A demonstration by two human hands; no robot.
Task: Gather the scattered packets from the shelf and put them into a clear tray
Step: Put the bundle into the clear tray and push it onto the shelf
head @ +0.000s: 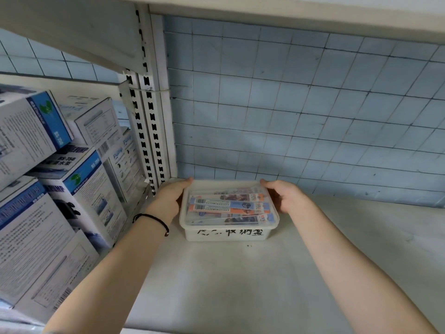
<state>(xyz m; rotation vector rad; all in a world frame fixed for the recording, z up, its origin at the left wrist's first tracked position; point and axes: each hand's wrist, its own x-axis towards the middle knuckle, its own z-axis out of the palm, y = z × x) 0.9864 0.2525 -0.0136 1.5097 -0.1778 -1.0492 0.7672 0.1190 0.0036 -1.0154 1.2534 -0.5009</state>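
Tray [226,233] (packets [230,207] inside) sits between both hands [171,196] [285,197].

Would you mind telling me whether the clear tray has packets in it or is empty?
Filled: orange and blue packets lie stacked inside the clear tray.

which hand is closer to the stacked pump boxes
Left. The left hand grips the clear tray's left side, beside the pump boxes; the right hand holds its far side.

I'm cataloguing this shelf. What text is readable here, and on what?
"RS-750": blue-and-white box.
"Pump": box behind it.
Handwritten black characters on clear tray: "收纳" readable, rest unclear.
Packets: print and barcodes too small.
Other box print: blurred.
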